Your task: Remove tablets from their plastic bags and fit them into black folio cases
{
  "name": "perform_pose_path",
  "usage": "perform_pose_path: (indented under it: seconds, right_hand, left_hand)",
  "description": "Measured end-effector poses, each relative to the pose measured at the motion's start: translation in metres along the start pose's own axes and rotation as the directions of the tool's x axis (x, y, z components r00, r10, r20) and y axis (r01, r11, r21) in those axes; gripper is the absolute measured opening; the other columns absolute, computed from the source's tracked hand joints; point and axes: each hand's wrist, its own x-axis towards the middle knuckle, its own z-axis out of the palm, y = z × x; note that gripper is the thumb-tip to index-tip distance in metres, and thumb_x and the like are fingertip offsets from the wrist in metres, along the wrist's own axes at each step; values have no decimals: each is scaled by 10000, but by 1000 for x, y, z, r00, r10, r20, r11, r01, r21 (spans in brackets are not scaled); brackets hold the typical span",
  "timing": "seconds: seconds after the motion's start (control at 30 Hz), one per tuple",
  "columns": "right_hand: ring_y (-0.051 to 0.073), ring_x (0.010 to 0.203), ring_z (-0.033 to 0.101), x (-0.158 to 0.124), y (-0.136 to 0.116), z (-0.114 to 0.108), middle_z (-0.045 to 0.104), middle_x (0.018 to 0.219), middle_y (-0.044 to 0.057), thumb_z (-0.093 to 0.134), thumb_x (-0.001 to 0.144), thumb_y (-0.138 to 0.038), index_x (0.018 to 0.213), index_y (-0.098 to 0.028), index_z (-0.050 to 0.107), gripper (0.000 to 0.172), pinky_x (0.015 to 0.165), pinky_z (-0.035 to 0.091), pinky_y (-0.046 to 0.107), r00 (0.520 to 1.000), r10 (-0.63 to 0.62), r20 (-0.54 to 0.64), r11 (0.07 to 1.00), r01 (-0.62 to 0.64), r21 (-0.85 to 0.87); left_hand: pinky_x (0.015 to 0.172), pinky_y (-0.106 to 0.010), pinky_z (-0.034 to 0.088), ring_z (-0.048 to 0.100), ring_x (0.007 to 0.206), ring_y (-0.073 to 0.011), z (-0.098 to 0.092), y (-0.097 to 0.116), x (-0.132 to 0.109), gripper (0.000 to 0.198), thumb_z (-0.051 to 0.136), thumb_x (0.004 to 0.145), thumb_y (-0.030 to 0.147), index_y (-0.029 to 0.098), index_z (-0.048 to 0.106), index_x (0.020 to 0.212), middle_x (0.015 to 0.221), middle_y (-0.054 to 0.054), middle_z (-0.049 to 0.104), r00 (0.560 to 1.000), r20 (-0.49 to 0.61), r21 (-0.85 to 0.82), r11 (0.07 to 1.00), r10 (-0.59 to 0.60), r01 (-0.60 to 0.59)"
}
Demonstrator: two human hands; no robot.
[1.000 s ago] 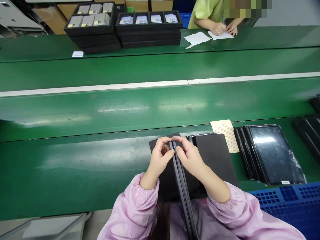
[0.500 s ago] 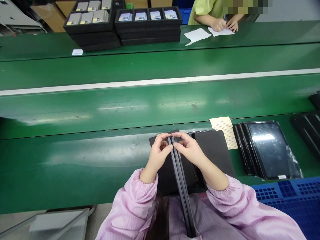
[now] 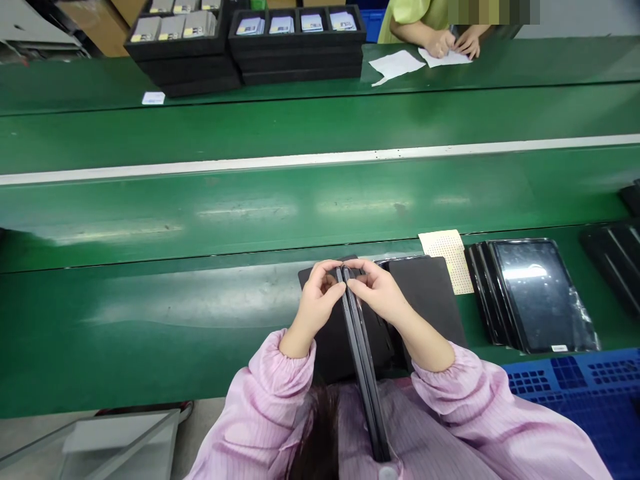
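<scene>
Two thin dark slabs, which look like tablets point(image 3: 364, 363), stand edge-on side by side and point from my body toward the table. At their far end my left hand point(image 3: 320, 293) pinches the left side, thumb and fingers closed at the top corner. From the other side my right hand point(image 3: 375, 287) is closed on the same end, its thumb near the left thumb. Their faces are hidden from this angle. Beneath my hands lie flat black covers or panels; one black panel point(image 3: 425, 293) shows to the right of my right wrist.
Right of the panels are a dotted cream sheet point(image 3: 450, 257) and a leaning stack of tablets point(image 3: 530, 287). A blue crate point(image 3: 575, 407) sits at lower right. Across the green bench point(image 3: 150, 300) stand black trays point(image 3: 300, 63) of cards; a co-worker's hands point(image 3: 455, 45) rest on paper.
The view has shifted slightly, so the scene sits a little higher in the frame. Both hands keep their hold on the tablets, with hardly any visible movement.
</scene>
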Motion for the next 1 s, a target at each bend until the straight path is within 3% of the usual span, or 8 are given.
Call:
perform_pose_path:
  seconds: [0.13, 0.63, 0.77, 1.0]
  right_hand:
    - [94, 383, 450, 0, 0, -1, 447, 500, -96, 549, 615, -342, 953, -183, 569, 374, 431, 377, 253, 999, -14, -33, 999, 13, -32]
    - [96, 428, 454, -1, 1, -4, 468, 571, -83, 580, 644, -294, 975, -197, 549, 346, 485, 367, 267, 1000, -13, 15, 1000, 12, 19]
    - [112, 474, 475, -3, 0, -8, 458, 532, -98, 602, 627, -270, 1056, -199, 524, 442, 535, 399, 277, 995, 19, 99, 998, -25, 64]
    - [96, 584, 495, -5, 0, -15, 470, 744, -56, 623, 619, -251, 1135, -196, 488, 535, 580, 421, 278, 985, -32, 169, 997, 18, 79]
  left_hand:
    - [641, -259, 421, 480, 643, -101, 1, 2, 1, 274, 593, 697, 185, 185, 587, 971, 921, -9, 539, 1000, -5, 34, 999, 21, -21]
    - [681, -271, 424, 501, 683, -114, -1, -3, 1, 301, 610, 720, 230, 189, 576, 1017, 922, -14, 544, 999, 20, 40, 999, 25, -26]
    - [682, -273, 436, 531, 742, -134, -5, -5, -1, 403, 653, 701, 251, 199, 553, 1087, 988, -34, 548, 995, 94, -27, 1000, 14, -11]
    - [704, -271, 444, 526, 818, -146, -7, -7, -2, 499, 662, 698, 252, 210, 507, 1171, 1109, -62, 506, 986, 167, -8, 1000, 25, -24]
